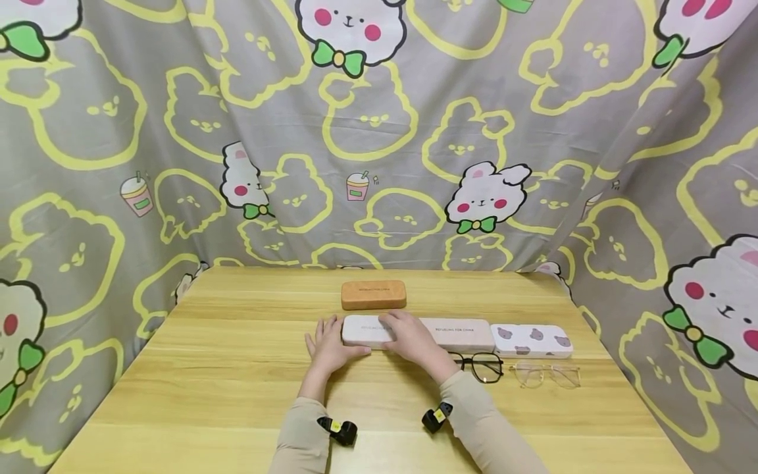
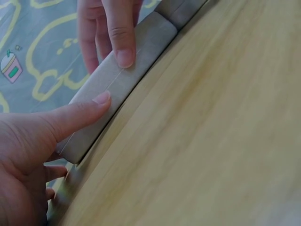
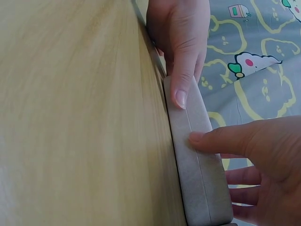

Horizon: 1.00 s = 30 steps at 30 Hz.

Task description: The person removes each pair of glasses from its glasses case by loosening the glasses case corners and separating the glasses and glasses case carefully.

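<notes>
A grey curtain [image 1: 373, 145] printed with cartoon animals hangs beyond the far edge of the wooden tabletop [image 1: 225, 375]. Two beige sleeves [image 1: 302, 431] reach in over the near edge. The right hand [image 1: 414, 339] grasps a white eyeglass case, its thumb on the front face and its fingers over behind. The left hand [image 1: 331, 345] lies at the case's left end, thumb against the front face, its fingers spread and unclenched.

The white eyeglass case [image 1: 363, 330] lies near the middle of the tabletop's width, beginning a row parallel to the far edge. A pale beige eyeglass case [image 1: 462, 334] touches its right end; a bear-patterned case [image 1: 533, 340] follows, toward the right edge. Near the far edge's middle lies an orange-brown eyeglass case [image 1: 374, 296].

On the near-edge side of the row, black-framed glasses [image 1: 487, 367] lie partly hidden by the right wrist; thin-rimmed glasses [image 1: 547, 375] lie nearer the right edge. A small black wrist camera [image 1: 340, 431] sits on each sleeve.
</notes>
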Tool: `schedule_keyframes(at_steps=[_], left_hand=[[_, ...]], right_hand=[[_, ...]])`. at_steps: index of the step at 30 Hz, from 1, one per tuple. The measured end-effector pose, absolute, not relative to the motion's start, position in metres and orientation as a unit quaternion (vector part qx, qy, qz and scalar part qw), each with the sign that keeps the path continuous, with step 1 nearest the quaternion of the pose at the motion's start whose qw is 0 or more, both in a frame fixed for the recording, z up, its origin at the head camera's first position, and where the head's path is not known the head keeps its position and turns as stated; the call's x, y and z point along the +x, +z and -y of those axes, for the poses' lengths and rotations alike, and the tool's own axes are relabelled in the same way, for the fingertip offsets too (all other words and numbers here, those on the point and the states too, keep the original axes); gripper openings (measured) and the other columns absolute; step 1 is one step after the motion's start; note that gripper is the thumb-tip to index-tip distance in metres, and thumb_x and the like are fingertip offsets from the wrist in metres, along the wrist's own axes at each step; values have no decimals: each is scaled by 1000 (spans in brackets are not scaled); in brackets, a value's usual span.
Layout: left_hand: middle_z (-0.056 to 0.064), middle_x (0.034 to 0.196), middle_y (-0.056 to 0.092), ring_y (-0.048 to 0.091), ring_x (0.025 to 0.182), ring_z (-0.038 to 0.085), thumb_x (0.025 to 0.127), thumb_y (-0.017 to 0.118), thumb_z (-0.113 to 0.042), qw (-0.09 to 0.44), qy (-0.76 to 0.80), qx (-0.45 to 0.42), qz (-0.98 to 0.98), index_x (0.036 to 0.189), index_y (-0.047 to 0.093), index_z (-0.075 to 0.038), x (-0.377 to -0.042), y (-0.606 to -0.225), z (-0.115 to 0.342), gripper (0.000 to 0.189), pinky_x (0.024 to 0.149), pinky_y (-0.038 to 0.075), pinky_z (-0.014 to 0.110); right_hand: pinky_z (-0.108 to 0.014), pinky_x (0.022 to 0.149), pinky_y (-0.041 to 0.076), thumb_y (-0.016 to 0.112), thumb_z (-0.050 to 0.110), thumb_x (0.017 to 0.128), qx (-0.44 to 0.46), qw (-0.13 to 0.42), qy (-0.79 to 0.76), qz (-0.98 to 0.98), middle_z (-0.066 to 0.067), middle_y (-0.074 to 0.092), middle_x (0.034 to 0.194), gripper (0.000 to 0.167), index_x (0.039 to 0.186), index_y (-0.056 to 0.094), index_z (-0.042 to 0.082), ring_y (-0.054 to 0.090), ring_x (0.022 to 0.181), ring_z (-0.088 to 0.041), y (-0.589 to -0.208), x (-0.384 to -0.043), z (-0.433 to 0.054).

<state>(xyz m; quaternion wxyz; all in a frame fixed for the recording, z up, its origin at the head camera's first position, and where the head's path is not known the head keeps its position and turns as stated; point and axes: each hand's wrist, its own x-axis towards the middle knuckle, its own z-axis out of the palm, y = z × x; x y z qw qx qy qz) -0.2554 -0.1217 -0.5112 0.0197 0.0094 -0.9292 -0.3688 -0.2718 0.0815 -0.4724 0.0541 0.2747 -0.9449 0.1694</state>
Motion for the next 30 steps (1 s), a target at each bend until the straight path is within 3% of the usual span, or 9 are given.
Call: schedule_keyframes(at_steps=[9,30], left_hand=[[19,156,34,12,149,45,66,84,-54,32,-352,16,935,144,47,-11,-256,-513,119,96,113,-4,72],[16,155,36,14,149,42,66,83,-55,40,-340,33,939,144,48,-11,-256,-513,117,96,115,-2,69]], right_hand=[[-47,103,47,81,25,78,283,69,169,941,-15,62,129,56,129,62,9,59,120,-34,-474,-272,-84],[-46,105,46,78,27,81,301,38,170,938,-15,63,130,56,131,60,8,59,121,-33,-469,-276,-85]])
